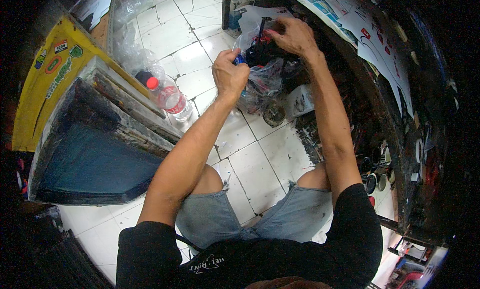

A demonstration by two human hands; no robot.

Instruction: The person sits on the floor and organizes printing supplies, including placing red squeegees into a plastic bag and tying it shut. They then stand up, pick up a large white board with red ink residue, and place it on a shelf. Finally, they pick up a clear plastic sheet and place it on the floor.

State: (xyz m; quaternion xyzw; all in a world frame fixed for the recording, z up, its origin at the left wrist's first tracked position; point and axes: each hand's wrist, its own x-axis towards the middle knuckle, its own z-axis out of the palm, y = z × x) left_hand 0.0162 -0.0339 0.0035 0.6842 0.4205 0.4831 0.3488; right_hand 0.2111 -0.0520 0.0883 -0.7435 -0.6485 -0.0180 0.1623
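Note:
My left hand [230,75] is closed on the edge of a clear plastic bag [267,80], with a bit of blue showing beside its fingers. Across the bag's top, my right hand [295,37] has its fingers and thumb curled together at the far side. What they grip is too small and dark to make out; something red shows at the fingertips. Between the hands a black rod-like piece [263,30] stands up among dark things in the bag. Below the bag, a round jar-like container [274,113] is on the tiled floor next to a white box [300,101].
Left of my arm stands a clear bottle with a red cap [171,100]. Nearer are a large dark-blue panel [95,154] and a yellow sticker-covered panel [50,84]. Crumpled plastic [131,44] lies beyond. A bench with printed sheets [372,49] borders the right, with cups [382,183] beneath.

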